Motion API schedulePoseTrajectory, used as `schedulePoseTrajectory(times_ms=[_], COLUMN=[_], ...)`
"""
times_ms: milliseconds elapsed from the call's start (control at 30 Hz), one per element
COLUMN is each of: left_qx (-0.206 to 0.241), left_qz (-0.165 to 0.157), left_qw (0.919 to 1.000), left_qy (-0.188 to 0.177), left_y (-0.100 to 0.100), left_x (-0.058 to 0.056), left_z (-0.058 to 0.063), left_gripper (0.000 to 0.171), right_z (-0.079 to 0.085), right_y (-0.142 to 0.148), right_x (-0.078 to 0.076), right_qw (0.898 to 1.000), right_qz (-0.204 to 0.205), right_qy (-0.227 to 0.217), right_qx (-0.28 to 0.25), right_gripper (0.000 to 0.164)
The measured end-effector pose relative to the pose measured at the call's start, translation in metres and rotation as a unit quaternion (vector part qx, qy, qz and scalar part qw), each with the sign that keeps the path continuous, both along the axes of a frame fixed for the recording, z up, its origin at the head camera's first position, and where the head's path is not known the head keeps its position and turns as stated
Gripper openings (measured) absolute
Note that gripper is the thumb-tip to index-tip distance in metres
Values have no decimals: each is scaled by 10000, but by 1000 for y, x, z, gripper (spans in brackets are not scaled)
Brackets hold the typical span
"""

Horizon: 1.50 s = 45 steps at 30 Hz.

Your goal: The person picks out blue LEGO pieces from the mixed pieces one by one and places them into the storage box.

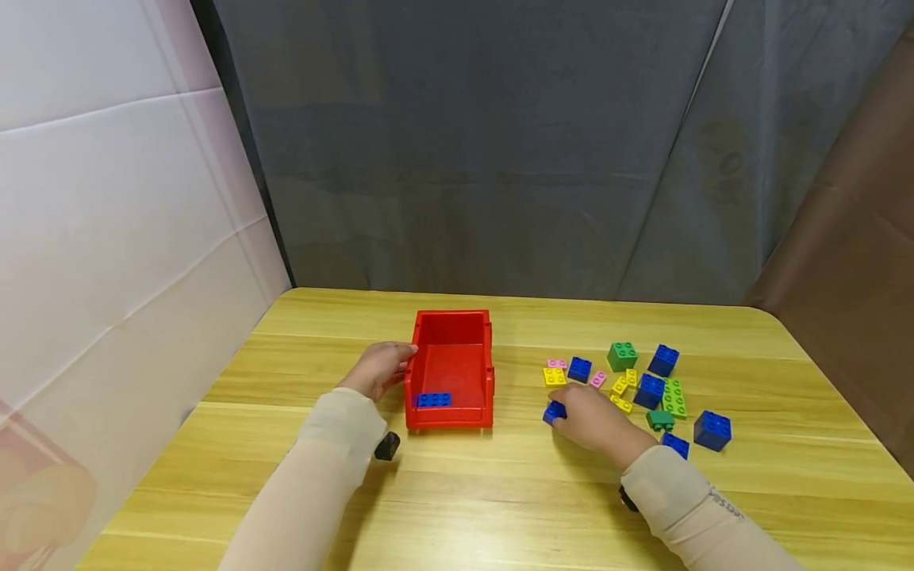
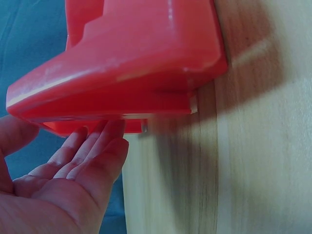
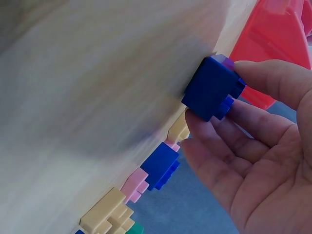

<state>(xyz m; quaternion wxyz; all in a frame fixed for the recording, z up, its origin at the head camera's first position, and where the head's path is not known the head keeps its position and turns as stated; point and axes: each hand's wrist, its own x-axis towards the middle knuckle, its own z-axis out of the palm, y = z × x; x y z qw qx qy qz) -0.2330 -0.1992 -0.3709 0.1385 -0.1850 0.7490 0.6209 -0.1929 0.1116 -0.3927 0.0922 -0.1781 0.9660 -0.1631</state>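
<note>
A red plastic bin (image 1: 451, 419) stands left of centre on the table, with a blue building brick (image 1: 434, 400) lying at its near end. My left hand (image 1: 378, 369) grips the bin's left side, thumb at the rim and fingers beneath the lip in the left wrist view. Between the thumb and fingers of my right hand (image 1: 591, 414) is a small blue brick (image 3: 209, 90), pinched close to the tabletop. Behind it, a yellow brick (image 1: 554, 377), a pink brick (image 1: 557, 364) and another blue brick (image 1: 580, 369) lie nearby.
Several more bricks are scattered to the right, among them a green brick (image 1: 623, 356), a light green brick (image 1: 673, 398) and a large blue brick (image 1: 712, 430). A grey curtain (image 1: 457, 159) hangs beyond the wooden table's (image 1: 457, 507) far edge.
</note>
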Motion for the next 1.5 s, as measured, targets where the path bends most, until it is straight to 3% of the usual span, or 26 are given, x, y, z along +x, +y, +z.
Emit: schedulePoseTrajectory(times_ms=[867, 1500], left_qx=[-2, 42], left_qz=[4, 43], left_qw=[10000, 10000], left_qy=[4, 19], left_y=[-1, 1], left_x=[1, 3], left_z=[0, 0], left_gripper=[45, 45], right_z=[13, 32], right_y=[-9, -23], right_x=[11, 25], right_qw=[9990, 9970], right_qz=[89, 46], right_qy=[232, 497], right_qx=[-366, -598], right_gripper=[41, 45])
